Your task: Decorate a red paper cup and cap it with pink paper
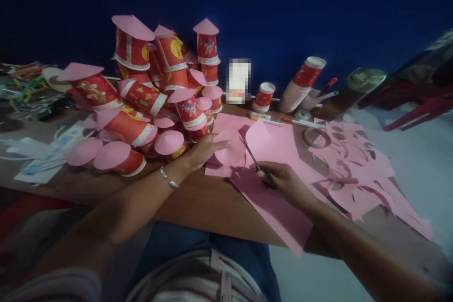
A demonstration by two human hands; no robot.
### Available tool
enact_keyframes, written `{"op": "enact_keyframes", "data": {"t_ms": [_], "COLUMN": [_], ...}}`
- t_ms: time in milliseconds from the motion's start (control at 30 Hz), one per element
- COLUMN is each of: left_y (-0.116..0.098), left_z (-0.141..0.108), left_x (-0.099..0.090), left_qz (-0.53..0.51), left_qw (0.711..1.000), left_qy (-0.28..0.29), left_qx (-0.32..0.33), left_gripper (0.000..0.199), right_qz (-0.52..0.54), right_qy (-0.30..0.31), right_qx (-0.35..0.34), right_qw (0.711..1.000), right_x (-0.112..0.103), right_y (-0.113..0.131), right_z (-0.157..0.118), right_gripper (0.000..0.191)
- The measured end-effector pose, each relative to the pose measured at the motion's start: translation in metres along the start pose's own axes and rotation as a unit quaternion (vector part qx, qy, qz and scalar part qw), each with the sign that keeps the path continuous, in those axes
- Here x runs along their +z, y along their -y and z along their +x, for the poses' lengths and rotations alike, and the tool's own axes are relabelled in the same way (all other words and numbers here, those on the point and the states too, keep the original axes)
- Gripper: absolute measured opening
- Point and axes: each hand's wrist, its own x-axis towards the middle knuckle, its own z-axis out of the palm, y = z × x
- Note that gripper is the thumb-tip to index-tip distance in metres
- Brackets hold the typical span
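My left hand (pixel 207 151) is closed on the left edge of a round pink paper piece (pixel 231 147), with the thumb lying over it. In my right hand (pixel 279 177) is a pair of scissors (pixel 253 155), its blades pointing up and left at the right edge of that piece. Beneath both lie large pink paper sheets (pixel 279 151) on the wooden table (pixel 191 207). Another cut pink piece (pixel 259 136) rests just right of the scissors' tips. The scissors' handles are mostly hidden in my fingers.
Red paper cups (pixel 132 52) with pink cone tops are piled at the left. Behind stand a single cup (pixel 264 97) and a cup stack (pixel 300 85). Tape (pixel 316 138), pens (pixel 300 122) and paper scraps (pixel 354 160) lie right. A power strip (pixel 53 151) lies far left.
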Motion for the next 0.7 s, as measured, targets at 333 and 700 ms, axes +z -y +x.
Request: {"op": "enact_keyframes", "data": {"t_ms": [333,700], "left_y": [-0.0037,-0.0046], "left_z": [-0.0018,-0.0006], "left_x": [0.0014,0.0029], "left_qz": [-0.008,-0.033], "left_qw": [1.0,0.999], "left_qy": [-0.002,-0.006], "left_qx": [-0.022,-0.028], "left_gripper": [0.043,0.042], "right_qz": [-0.015,-0.001], "right_qy": [0.006,0.002], "right_qx": [-0.024,-0.001], "right_qw": [1.0,1.0], "right_x": [-0.0009,0.0007], "right_y": [-0.0057,-0.0026], "right_z": [0.0,-0.003], "right_gripper": [0.05,0.053]}}
